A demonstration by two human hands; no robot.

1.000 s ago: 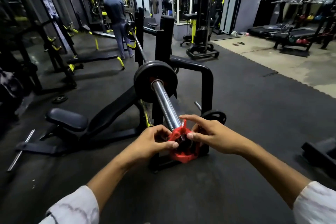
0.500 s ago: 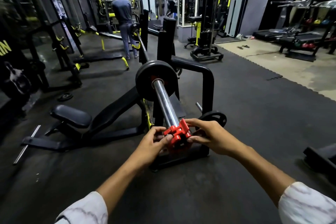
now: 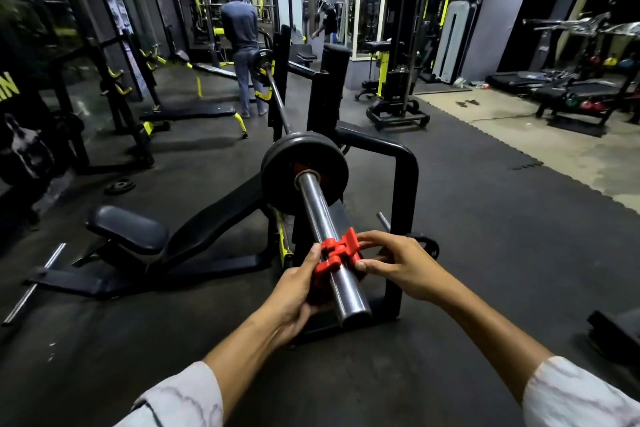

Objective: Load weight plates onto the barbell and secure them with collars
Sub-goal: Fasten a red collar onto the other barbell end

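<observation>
I see the red clamp collar (image 3: 337, 255) sitting on the chrome barbell sleeve (image 3: 322, 232) at lower centre, well short of the black weight plate (image 3: 277, 166) above it, presumably to slide up and lock. My left hand (image 3: 294, 291) and right hand (image 3: 398, 265) both pinch it, fingers curled.

Underside of the red collar (image 3: 336, 253) behind the hands; far barbell (image 3: 318, 204) end too small.

Red collar (image 3: 337, 253), chrome barbell (image 3: 322, 218), black plate (image 3: 277, 163), white marbled sleeves (image 3: 581, 395).
</observation>
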